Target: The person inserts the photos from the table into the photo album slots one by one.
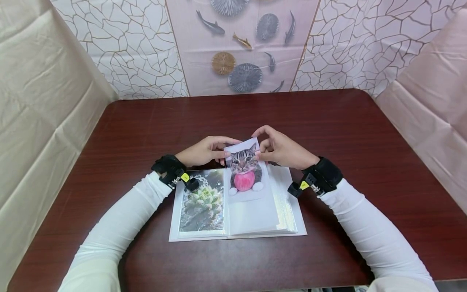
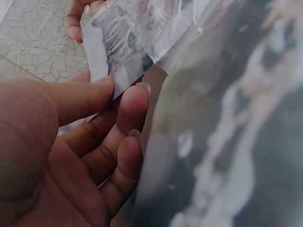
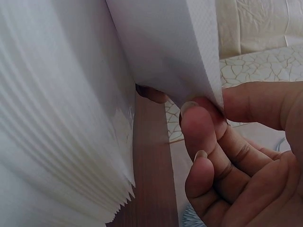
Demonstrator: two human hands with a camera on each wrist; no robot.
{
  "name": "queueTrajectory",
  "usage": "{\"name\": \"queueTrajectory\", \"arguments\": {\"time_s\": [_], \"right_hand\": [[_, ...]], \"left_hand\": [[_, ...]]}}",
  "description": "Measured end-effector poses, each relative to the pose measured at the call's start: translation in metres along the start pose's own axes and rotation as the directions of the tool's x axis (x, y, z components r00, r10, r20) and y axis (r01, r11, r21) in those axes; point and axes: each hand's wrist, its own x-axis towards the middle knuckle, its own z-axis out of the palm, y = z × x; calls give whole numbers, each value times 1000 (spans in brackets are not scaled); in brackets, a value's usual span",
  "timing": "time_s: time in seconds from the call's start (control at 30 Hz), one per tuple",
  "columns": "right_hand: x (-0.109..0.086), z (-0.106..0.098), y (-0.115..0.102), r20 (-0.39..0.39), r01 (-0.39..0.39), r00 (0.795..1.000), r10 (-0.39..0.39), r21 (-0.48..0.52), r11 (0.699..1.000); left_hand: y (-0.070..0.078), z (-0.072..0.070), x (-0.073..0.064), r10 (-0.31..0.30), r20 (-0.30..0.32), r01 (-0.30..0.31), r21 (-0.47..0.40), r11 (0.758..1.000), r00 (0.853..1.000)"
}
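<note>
A photo album (image 1: 297, 215) lies spread on the table. Its left page holds a succulent picture (image 1: 204, 202). Over the right page, a cat photo (image 1: 244, 180) leans with its top end raised above the album's upper edge; its lower part appears to lie inside the clear sleeve (image 1: 251, 217). My left hand (image 1: 204, 152) pinches the photo's left edge between thumb and fingers, as the left wrist view shows up close. At the upper right edge, my right hand (image 1: 286, 150) pinches too; the right wrist view shows its thumb and fingers around a white sheet edge (image 3: 208, 61).
The dark red-brown table (image 1: 146, 125) stretches around the album on all sides. A patterned cloth (image 1: 127, 48) hangs behind its far edge, and pale cloths (image 1: 40, 121) flank both sides. Stacked album pages (image 3: 71, 156) fan out beside the right hand.
</note>
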Motion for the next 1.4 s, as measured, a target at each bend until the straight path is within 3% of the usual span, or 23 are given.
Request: {"name": "queueTrajectory", "arguments": {"time_s": [0.6,1.4], "right_hand": [[-1,3,0,-4,2,1000,-2,-1,1000],[-1,3,-1,5,27,1000,-27,-15,1000]], "left_hand": [[1,2,-1,-12,7,12,9,1000,1000],[-1,2,0,24,39,-25,13,1000,999]]}}
